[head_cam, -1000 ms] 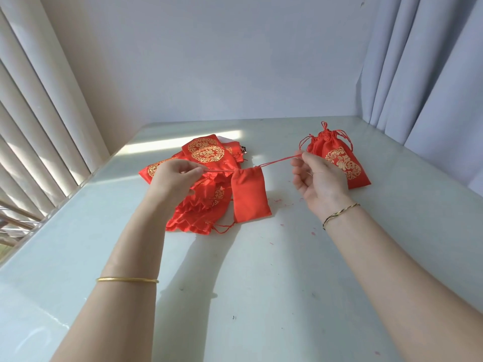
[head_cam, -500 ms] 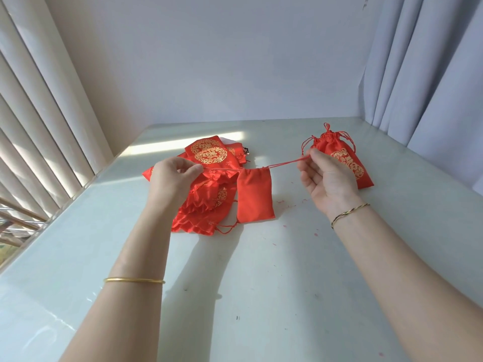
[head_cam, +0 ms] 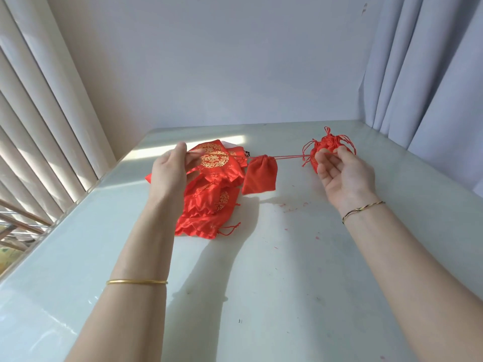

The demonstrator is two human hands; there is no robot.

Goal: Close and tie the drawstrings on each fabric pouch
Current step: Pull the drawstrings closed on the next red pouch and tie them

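Observation:
A small plain red pouch (head_cam: pixel 259 176) hangs between my hands with its mouth gathered tight. Its red drawstrings (head_cam: pixel 288 157) run taut to both sides. My left hand (head_cam: pixel 173 172) pinches the left string end over the pile of red pouches with gold print (head_cam: pixel 211 194). My right hand (head_cam: pixel 339 173), palm up, pinches the right string end. Behind that hand lies a closed, tied red pouch (head_cam: pixel 328 143), partly hidden by the fingers.
The pale table (head_cam: pixel 261 270) carries small red specks in front of the pouches. Vertical blinds (head_cam: pixel 39 126) run along the left edge. Grey curtains (head_cam: pixel 431 74) hang at the right, and a plain wall stands behind.
Both hands have moved further apart, drawing the strings tighter. The pouch's mouth is now cinched, and the pouch has lifted and swung further back.

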